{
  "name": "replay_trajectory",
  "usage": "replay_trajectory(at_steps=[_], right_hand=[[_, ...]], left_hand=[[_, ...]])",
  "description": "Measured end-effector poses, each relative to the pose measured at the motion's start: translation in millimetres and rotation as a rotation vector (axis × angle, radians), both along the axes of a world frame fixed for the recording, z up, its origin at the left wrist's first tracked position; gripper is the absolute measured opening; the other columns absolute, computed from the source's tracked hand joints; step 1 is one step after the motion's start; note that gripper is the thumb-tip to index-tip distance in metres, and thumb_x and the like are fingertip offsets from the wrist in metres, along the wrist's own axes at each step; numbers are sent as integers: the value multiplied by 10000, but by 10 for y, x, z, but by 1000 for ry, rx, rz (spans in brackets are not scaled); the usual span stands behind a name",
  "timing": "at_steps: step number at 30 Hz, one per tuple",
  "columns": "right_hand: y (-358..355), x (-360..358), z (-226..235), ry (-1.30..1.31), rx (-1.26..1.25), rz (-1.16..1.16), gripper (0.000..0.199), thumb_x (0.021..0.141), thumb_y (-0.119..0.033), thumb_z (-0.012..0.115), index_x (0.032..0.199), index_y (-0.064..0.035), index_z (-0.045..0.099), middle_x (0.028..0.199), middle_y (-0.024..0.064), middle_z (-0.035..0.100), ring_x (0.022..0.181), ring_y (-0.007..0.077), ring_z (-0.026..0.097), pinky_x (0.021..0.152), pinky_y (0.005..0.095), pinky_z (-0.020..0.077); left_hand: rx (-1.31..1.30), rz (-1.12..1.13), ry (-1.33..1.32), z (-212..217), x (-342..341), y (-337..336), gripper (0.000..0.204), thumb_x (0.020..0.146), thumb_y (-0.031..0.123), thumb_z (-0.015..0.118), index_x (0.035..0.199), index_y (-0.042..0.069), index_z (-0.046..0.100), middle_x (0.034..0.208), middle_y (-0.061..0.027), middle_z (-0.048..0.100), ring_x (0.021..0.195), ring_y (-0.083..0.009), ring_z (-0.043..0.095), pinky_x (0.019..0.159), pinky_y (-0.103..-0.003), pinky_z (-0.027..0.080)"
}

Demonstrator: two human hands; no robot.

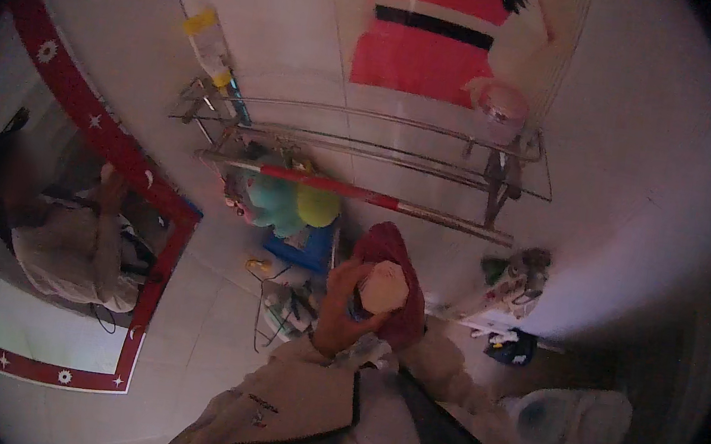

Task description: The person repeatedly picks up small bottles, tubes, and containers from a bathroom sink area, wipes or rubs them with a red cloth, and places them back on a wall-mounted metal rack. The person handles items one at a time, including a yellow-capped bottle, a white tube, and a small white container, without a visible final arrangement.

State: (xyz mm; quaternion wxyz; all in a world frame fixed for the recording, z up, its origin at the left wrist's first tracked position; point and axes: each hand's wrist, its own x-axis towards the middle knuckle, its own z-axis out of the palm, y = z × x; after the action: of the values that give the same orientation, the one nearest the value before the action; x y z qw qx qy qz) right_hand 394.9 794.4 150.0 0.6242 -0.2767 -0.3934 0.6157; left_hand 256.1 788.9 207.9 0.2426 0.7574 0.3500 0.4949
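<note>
The left hand [337,314] is grasping a pale, round-topped container [385,286] before the chest, against a dark red cloth [382,238]; the cloth and shadow are obscuring the right hand, whose grip cannot be told. Beyond, a metal rack [451,220] is spanning a pale tiled wall [297,34]; a red-framed mirror [155,288] is hanging at left, a toilet [599,424] standing at right.

You can read no words. The red mirror frame [120,152] bears white sun, star and moon signs [47,51]; right of it, your jacket [290,388] carries a mark [262,407] too small to read.
</note>
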Motion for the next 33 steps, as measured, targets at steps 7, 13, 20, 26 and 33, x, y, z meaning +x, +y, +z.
replay_trajectory(at_steps=[7, 13, 20, 26, 33], right_hand=[[-356, -121, 434, -718, 224, -132, 688, 848, -222, 676, 1420, -55, 331, 1395, 123, 436, 1283, 255, 446, 1083, 400, 371], [-356, 155, 1250, -1047, 242, 96, 611, 794, -174, 725, 1312, -29, 437, 1249, 134, 560, 1170, 261, 543, 987, 403, 441], [-280, 464, 408, -530, 18, 454, 287, 823, -189, 652, 1039, -18, 571, 987, 164, 617, 964, 329, 589, 817, 437, 493], [-550, 709, 552, -774, 201, 132, 196, 799, -167, 644, 932, -33, 588, 874, 166, 597, 861, 344, 581, 767, 443, 490], [-480, 721, 460, -609, 121, 157, 211, 800, -172, 647, 946, -37, 577, 875, 158, 595, 855, 331, 581, 768, 438, 491]], left_hand=[[26, 12, 64, 62, -106, 126, 743, 644, 170, 833, 1292, 63, 487, 1270, -160, 515, 1190, -359, 472, 1024, -449, 366], [231, 227, 86, 380, -308, 393, 731, 666, 171, 837, 1284, 29, 473, 1247, -176, 512, 1152, -341, 493, 969, -428, 425], [383, 156, -58, 1746, -543, 933, 656, 764, 173, 772, 1312, -12, 461, 1239, -157, 545, 1141, -255, 539, 977, -372, 428], [213, 211, -176, 2618, -871, 1550, 600, 807, 250, 765, 1268, -46, 519, 1127, -124, 632, 1021, -177, 606, 899, -312, 478], [-105, 389, 7, 2433, -1647, 2325, 620, 808, 404, 747, 1175, -72, 599, 1053, -122, 657, 954, -162, 610, 845, -299, 484]])
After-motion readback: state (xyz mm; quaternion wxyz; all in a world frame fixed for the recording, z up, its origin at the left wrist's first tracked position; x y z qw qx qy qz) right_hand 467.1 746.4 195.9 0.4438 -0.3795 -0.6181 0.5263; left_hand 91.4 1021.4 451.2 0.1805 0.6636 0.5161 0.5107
